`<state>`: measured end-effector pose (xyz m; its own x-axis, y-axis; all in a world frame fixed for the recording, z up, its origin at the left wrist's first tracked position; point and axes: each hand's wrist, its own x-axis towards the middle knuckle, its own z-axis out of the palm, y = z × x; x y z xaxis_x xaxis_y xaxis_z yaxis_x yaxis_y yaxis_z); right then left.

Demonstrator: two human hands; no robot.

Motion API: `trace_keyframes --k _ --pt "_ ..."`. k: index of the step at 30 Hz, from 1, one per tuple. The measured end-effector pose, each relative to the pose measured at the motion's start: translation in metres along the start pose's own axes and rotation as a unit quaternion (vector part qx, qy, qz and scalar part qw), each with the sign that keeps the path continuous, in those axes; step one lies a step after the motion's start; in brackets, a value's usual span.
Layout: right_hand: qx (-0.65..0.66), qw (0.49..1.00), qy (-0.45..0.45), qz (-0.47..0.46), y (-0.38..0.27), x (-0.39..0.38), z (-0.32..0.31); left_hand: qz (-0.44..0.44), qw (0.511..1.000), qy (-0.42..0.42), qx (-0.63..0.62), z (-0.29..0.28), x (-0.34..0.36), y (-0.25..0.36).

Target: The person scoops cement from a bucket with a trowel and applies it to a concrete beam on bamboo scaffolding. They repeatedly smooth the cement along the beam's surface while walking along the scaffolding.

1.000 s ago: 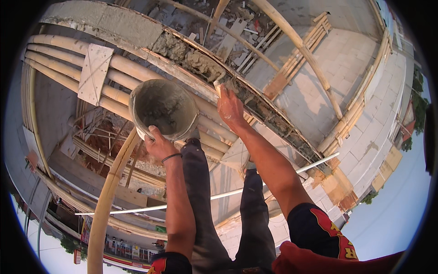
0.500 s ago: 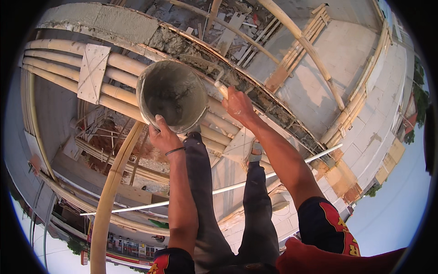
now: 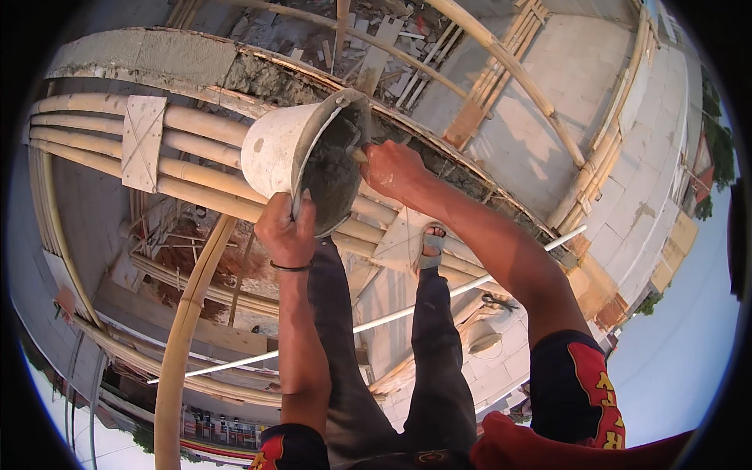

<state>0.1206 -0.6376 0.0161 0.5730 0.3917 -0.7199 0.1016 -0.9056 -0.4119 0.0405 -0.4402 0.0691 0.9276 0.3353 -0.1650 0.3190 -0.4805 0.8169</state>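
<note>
A pale, cement-stained bucket [image 3: 270, 149] is tipped on its side, its mouth turned to the right. My left hand [image 3: 287, 232] is closed on the bucket's near rim. Wet grey mortar [image 3: 329, 184] coats the inside. At the mouth, my right hand [image 3: 396, 171] is wrapped around the light handle of a trowel [image 3: 359, 156]; the blade is out of sight, on the bucket side of my fist. Just beyond the bucket runs a long, narrow concrete beam [image 3: 168, 56] in board formwork, smooth on the left and rough with mortar further right.
Bamboo poles [image 3: 205, 119] form the scaffold under the bucket, with a board [image 3: 143, 142] tied across them. My sandalled foot [image 3: 432, 241] rests on another board. An upright bamboo pole [image 3: 190, 329] stands at left, and a thin white pipe [image 3: 392, 317] crosses by my legs. Rubble lies far below.
The bucket has tipped from mouth-up to mouth-right, my left hand turning with its rim. My right hand has brought the trowel from over the beam left to the bucket's mouth.
</note>
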Motion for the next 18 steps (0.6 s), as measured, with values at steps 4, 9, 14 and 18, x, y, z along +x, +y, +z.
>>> trace_keyframes --k 4,9,14,18 --pt "0.173 0.982 -0.06 -0.054 0.031 -0.013 -0.005 -0.013 0.996 -0.047 -0.071 -0.009 0.0 -0.004" --pt "0.346 0.903 -0.245 0.074 0.043 -0.04 0.007 -0.091 0.989 -0.009 -0.12 0.005 -0.007 -0.016" --pt "0.496 0.849 -0.175 0.058 0.044 -0.072 0.032 -0.178 0.967 0.137 -0.121 0.021 -0.01 -0.026" --pt "0.262 0.945 0.157 -0.115 0.059 -0.084 0.052 -0.186 0.953 0.2 -0.132 0.011 -0.007 -0.035"
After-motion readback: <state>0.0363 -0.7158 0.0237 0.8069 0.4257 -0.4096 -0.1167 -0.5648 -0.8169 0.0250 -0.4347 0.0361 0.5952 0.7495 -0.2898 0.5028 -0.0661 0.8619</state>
